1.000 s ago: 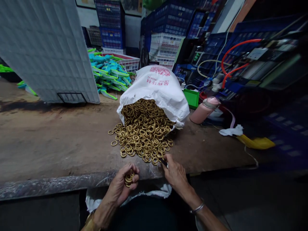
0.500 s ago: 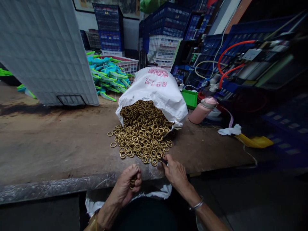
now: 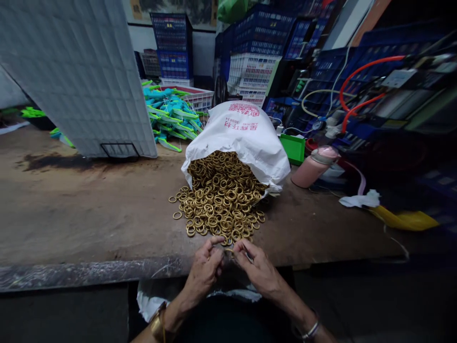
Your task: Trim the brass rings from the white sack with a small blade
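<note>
A heap of brass-coloured rings [image 3: 214, 209] spills from the mouth of a white sack [image 3: 239, 131] onto the table. At the heap's near edge, my right hand [image 3: 262, 271] is closed, its fingertips pinching a brass ring [image 3: 229, 250]. A small dark tool [image 3: 249, 257] shows partly between the fingers of that hand; its shape is mostly hidden. Close beside it on the left is my left hand [image 3: 203, 269], index finger reaching toward the ring and the other fingers curled. The rings it held half a second ago are hidden inside the curl.
A grey ribbed panel [image 3: 107, 85] stands on the wooden table [image 3: 89, 214] at left. Behind it lie blue-and-green plastic pieces [image 3: 171, 112]. Right of the sack are a green tray [image 3: 293, 148], a pink bottle [image 3: 314, 166] and red hoses [image 3: 352, 78]. Stacked crates [image 3: 255, 71] fill the back.
My hands have come together at the near edge of the heap. The left moved up and right, its index finger extending. A ring now shows between the hands. The view has shifted slightly left.
</note>
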### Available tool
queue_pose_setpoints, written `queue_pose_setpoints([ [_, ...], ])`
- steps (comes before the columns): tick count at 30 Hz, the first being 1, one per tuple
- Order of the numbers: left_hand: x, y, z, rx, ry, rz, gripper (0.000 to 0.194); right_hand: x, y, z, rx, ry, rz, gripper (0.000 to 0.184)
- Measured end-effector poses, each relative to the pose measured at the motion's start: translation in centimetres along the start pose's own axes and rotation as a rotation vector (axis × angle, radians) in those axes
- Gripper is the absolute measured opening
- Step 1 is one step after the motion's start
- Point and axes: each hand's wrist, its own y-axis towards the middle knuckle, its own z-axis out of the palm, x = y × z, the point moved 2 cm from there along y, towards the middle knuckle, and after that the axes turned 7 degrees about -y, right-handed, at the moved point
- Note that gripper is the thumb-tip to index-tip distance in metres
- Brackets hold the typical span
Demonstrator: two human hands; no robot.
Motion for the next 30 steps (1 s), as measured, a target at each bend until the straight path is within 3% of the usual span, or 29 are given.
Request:
queue_pose_setpoints([
  [5, -0.2, -0.2, -0.6, -0.024, 0.007, 0.035, 0.028, 0.5, 0.6, 1.5, 0.048, 0.126, 0.046, 0.022],
  [12, -0.2, -0.4, -0.9, 0.008, 0.133, 0.233, 0.021, -0.5, 1.3, 3.0, -0.009, 0.152, 0.139, 0.028],
  [20, 0.0, -0.6, -0.7, 0.142, 0.07, -0.031, 0.027, -2.1, 2.0, 4.0, -0.051, 0.202, 0.132, 0.024],
  [27, 0.0, -0.7, -0.9, 0.127, -0.068, -0.067, 0.033, -1.3, 2.4, 4.0, -0.012, 0.265, 0.113, 0.028],
  [30, 0.1, -0.7, -1.0, 0.121, -0.1, -0.071, 0.031, -0.6, 2.3, 3.4, -0.057, 0.203, 0.075, 0.029],
])
